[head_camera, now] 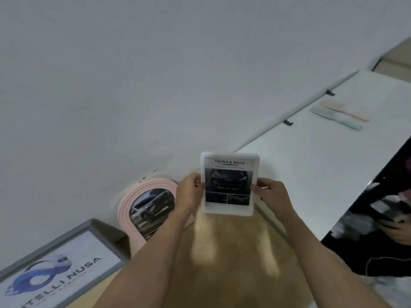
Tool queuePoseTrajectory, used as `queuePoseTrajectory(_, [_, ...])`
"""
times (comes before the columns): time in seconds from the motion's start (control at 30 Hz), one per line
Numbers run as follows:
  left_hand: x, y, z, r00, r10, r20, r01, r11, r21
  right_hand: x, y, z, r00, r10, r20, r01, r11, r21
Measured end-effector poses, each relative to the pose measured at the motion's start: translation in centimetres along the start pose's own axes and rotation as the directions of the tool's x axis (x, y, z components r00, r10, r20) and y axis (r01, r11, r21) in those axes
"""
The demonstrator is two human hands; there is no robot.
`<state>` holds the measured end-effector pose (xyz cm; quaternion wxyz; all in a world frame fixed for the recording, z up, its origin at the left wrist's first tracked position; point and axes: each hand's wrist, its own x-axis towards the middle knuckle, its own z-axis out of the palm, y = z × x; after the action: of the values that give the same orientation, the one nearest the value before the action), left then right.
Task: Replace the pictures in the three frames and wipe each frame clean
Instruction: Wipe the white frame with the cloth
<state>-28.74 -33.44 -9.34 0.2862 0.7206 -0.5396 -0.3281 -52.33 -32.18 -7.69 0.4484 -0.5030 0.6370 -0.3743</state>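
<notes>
Two hands hold the white frame [230, 185] upright between them over the wooden table [233, 252]. The left hand [191, 192] pinches its left edge and the right hand [270, 193] pinches its right edge, fingers curled onto the border on both sides. From my remote seat I read a car advertisement headed "TOUGH & AGILE" already sitting in the frame, so I judge the picture swap on this one to be done, or nearly so. What I cannot tell is whether it has been wiped; no cloth shows anywhere in view.

Just beyond the left hand, a pink arched frame [144, 207] leans against the wall with a car photo in it. Farther out past the left forearm, a grey frame [60, 263] with a blue logo print stands at the wall. That makes three frames in view, all showing pictures.

Well away beyond the right hand, on a white table [322, 163], lie a green brush [335, 117] and a pink brush [347, 111] side by side. Another person in dark clothing sits at the far right edge.

As I see it, the next move calls for standing this frame down beside the pink one, keeping an even grip on both edges so it does not tip.
</notes>
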Motion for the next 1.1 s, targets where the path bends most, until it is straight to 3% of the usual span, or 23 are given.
queuePoseTrajectory(0.3, [5.5, -0.7, 3.8, 0.995, -0.030, -0.095, 0.032, 0.999, 0.021, 8.3, 3.4, 2.2, 0.998, -0.068, -0.014, 0.065, 0.980, -0.188])
queuePoseTrajectory(0.67, [6.2, -1.3, 4.9, 0.994, -0.042, -0.100, 0.053, 0.993, 0.107, 9.8, 5.0, 2.2, 0.997, 0.037, 0.069, -0.003, 0.903, -0.430])
queuePoseTrajectory(1.1, [2.5, -3.0, 4.7, 0.987, -0.132, -0.087, 0.147, 0.969, 0.196, 6.2, 4.4, 1.9, 0.983, 0.090, 0.159, -0.003, 0.879, -0.477])
